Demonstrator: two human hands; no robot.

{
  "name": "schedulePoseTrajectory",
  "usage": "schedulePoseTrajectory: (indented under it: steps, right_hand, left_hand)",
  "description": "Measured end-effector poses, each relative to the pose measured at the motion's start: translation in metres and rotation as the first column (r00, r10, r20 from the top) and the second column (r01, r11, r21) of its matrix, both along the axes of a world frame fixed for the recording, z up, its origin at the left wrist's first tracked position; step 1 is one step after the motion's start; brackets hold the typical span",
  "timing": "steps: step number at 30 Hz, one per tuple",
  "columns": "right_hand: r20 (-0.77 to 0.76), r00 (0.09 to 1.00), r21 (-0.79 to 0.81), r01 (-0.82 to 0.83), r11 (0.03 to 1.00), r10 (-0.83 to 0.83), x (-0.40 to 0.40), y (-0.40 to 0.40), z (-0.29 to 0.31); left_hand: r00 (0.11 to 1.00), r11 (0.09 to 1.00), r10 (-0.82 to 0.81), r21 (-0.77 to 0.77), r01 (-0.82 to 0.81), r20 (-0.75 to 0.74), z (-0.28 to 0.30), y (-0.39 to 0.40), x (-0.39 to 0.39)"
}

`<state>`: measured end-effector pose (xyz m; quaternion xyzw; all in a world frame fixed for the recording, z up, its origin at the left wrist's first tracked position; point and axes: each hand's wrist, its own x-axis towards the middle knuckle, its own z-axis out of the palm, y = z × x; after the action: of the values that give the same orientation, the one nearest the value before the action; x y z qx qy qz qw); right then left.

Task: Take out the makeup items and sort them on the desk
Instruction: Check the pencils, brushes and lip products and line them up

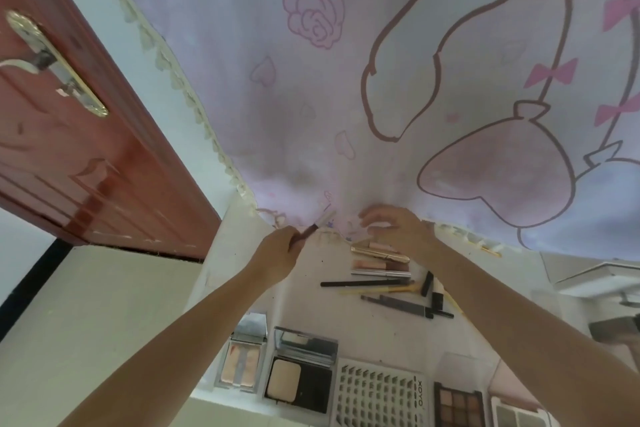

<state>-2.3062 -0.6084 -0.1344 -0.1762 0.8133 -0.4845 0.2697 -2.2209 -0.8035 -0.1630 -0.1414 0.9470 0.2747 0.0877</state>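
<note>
At the far edge of the desk (pixel 346 319), your left hand (pixel 277 253) pinches a makeup pencil (pixel 317 225).

Lay it parallel beside the pencils (pixel 363 283) to its right; your right hand (pixel 394 229), fingers loosely curled, seems empty near the gold tube (pixel 379 251), though I cannot tell.

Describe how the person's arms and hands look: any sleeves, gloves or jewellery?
Both arms are bare as far as the picture shows; no sleeves are visible. The left hand and right hand wear no gloves. No watch, bracelet or ring is visible.
</note>
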Motion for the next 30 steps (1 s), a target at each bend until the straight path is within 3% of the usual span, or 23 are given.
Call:
schedulePoseTrajectory:
  steps: [2,5,11,18,30]
  right_hand:
    - [-0.033,0.998,0.208,-0.043,0.977,0.051,0.000,0.009,-0.021]
    - [-0.007,0.985,0.523,-0.144,0.840,0.173,0.000,0.024,-0.052]
    - [-0.134,0.964,0.721,-0.064,0.690,0.229,-0.006,0.040,-0.091]
    - [-0.195,0.886,0.843,-0.067,0.534,0.420,-0.002,0.039,-0.109]
    - [-0.140,0.857,0.851,-0.151,0.503,0.495,-0.003,0.034,-0.115]
  left_hand:
    - [0.990,0.993,0.118,-0.027,-0.117,0.079,-0.020,-0.008,-0.002]
    - [0.949,0.965,0.258,-0.092,-0.245,0.179,-0.045,-0.017,-0.005]
    - [0.888,0.917,0.392,-0.174,-0.358,0.240,-0.070,-0.024,-0.015]
    - [0.879,0.917,0.393,-0.191,-0.351,0.271,-0.088,-0.025,-0.011]
    - [0.895,0.927,0.362,-0.198,-0.317,0.261,-0.093,-0.027,0.006]
